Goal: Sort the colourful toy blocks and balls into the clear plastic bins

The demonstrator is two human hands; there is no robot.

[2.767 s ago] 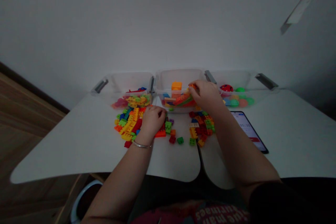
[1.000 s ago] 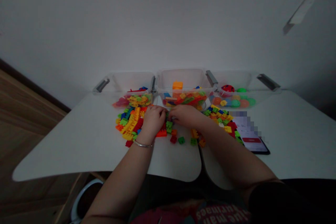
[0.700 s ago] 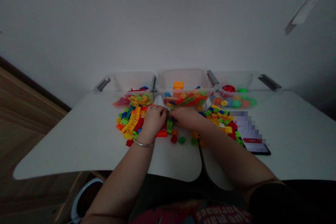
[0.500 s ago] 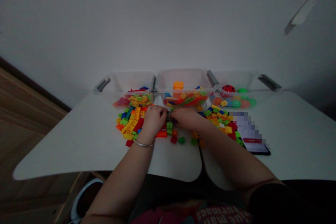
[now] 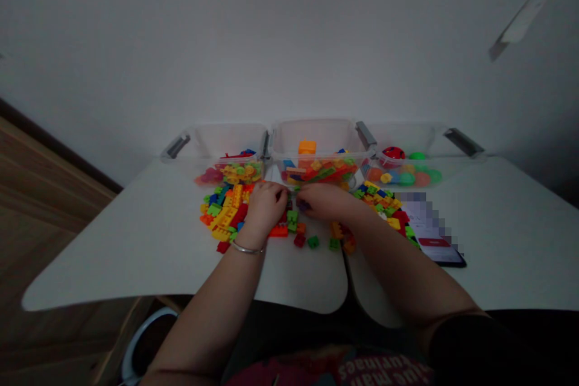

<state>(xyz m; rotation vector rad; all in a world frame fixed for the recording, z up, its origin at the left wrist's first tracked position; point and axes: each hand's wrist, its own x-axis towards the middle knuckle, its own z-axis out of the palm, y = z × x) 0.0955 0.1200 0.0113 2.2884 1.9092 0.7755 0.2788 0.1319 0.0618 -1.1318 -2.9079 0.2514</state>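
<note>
My left hand (image 5: 268,204) has its fingers curled at the right side of a pile of building blocks (image 5: 226,215); what is in them, if anything, is hidden. Just to its right, my right hand (image 5: 323,200) pinches a small dark purple building block (image 5: 304,205) at its fingertips. Below and between the hands lie a green block (image 5: 292,220), an orange-red flat block (image 5: 278,231), a red block (image 5: 299,240) and a dark green block (image 5: 313,242). A second pile of blocks (image 5: 375,198) is partly covered by my right forearm.
Three clear plastic boxes stand along the wall: a left box (image 5: 203,139), a middle box (image 5: 316,131) with colourful blocks, and a right box (image 5: 429,136) with balls. A phone (image 5: 436,242) lies right of the second pile. The white table (image 5: 136,235) has a seam near its middle.
My right hand has shifted slightly to the right, away from the left hand, and the purple block shows more clearly. My left hand stays in place.
</note>
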